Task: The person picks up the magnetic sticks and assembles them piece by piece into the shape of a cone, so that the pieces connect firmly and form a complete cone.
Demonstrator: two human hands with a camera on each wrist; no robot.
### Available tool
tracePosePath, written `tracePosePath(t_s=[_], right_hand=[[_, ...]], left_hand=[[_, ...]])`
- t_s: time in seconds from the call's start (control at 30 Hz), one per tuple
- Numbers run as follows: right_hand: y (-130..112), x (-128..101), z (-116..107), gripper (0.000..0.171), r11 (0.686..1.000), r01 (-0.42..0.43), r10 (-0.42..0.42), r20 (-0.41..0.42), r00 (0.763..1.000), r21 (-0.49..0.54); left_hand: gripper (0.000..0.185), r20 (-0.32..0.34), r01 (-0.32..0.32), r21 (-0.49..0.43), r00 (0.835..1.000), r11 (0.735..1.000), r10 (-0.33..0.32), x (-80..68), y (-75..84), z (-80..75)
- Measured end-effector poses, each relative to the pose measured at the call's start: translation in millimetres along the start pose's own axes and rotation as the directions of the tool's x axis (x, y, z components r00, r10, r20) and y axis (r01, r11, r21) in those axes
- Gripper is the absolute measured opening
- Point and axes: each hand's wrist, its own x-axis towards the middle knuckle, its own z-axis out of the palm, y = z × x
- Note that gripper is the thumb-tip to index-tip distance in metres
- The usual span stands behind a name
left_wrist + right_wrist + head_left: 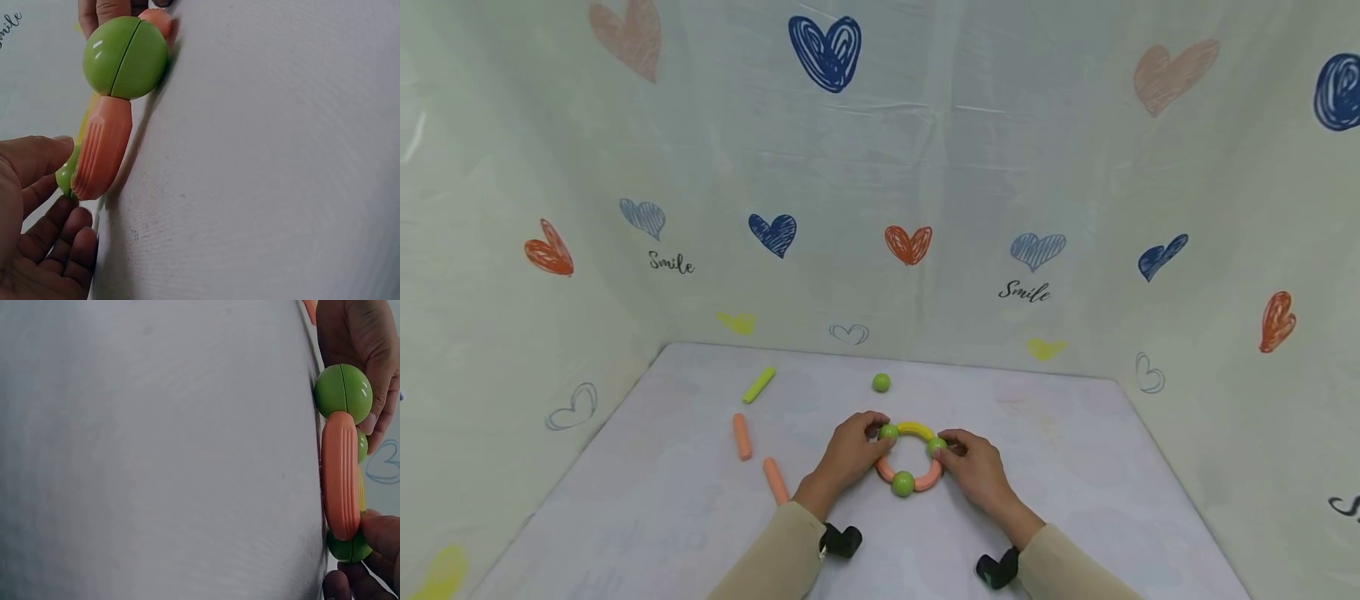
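A ring of curved sticks and green balls lies on the table between both hands. Its top piece is a yellow curved stick (pixel 915 429); two orange curved sticks (pixel 105 147) form the lower sides. At the bottom, a green ball (pixel 903 484) joins the orange sticks. My left hand (pixel 850 452) pinches the ring's upper left green ball (pixel 888 432) between thumb and fingers. On the other side, my right hand (pixel 981 471) pinches the upper right green ball (pixel 350 547). In the left wrist view, the held ball is partly hidden behind an orange stick.
Left of the ring lie a yellow-green straight stick (pixel 759 385) and two orange straight sticks (pixel 742 437), one partly behind the left forearm. A loose green ball (pixel 882 382) rests beyond the ring. Curtains with printed hearts surround the white table (pixel 1075 500).
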Motion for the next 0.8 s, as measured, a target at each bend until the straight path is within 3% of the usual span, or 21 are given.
tracePosePath(t_s=[0.27,0.47,0.63,0.8], right_hand=[[3,4,1,0.03,1.0,-0.003,0.003,-0.013,1.0,-0.001],[5,4,4,0.031,1.0,-0.017,0.017,-0.004,1.0,0.01],[3,5,5,0.031,1.0,-0.016,0.016,0.01,1.0,0.016],[2,5,6,0.031,1.0,-0.011,0.011,0.011,1.0,0.01]], left_hand=[[0.033,-0.021,-0.001,0.032,1.0,0.999,0.002,-7.9,9.5,-13.6],[0.032,-0.085,-0.041,0.127,0.995,0.991,0.052,-28.7,16.7,-40.4],[0.034,-0.155,-0.012,0.161,0.987,0.987,0.037,-54.9,5.5,-68.0],[0.038,-0.171,0.051,0.154,0.985,0.987,-0.024,-77.4,-15.7,-91.3]])
